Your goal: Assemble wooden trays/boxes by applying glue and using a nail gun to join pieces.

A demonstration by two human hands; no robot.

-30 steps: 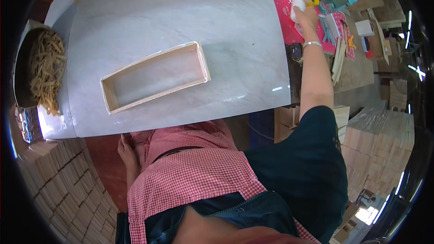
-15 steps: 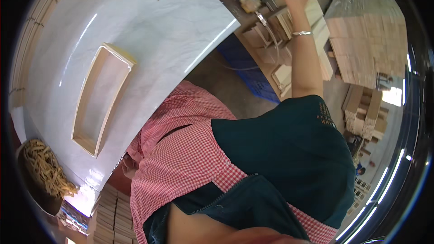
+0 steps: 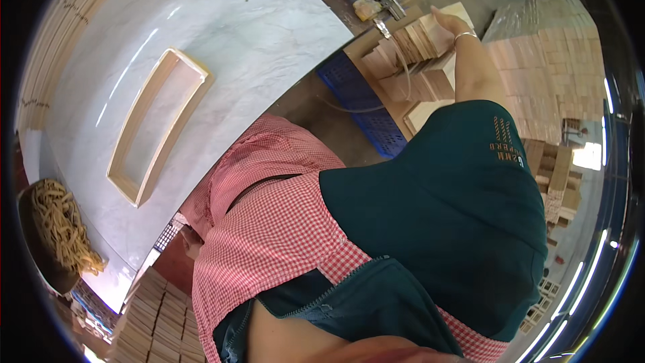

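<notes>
Head view: right hand (image 3: 449, 23) is stretched out to the upper right, wrist with a thin metal bangle (image 3: 463, 36), palm laid against a stack of pale wood pieces (image 3: 423, 40). The fingers wrap the top piece at the stack's far edge, so the hand is closed on wood, not hanging open. The stack sits directly under and left of the hand, touching it; pieces are flat rectangular slats, raw unfinished wood with a light grain, fanned at a slant. They rest over a blue plastic crate (image 3: 366, 104) with a grid wall, just beside the table's edge.

Left hand: not in view; cannot tell its state.

Table (image 3: 222, 20): grey-white marbled top, smooth and glossy with light streaks, its edge bent by the lens. On it lies a long, open rectangular wooden frame (image 3: 156, 124), thin-walled, pale, well apart from the right hand. At the far left, a dark round basin (image 3: 37, 242) holds a heap of tan string-like strands (image 3: 60, 225).

To the right of the hand: big block of stacked light wood blanks (image 3: 544, 47), square-ended and tightly packed. More of the same stacked at the lower left (image 3: 151, 316).

Foreground: person's dark green sleeve (image 3: 457, 208) and a red-and-white checked apron (image 3: 282, 228), woven cloth.
</notes>
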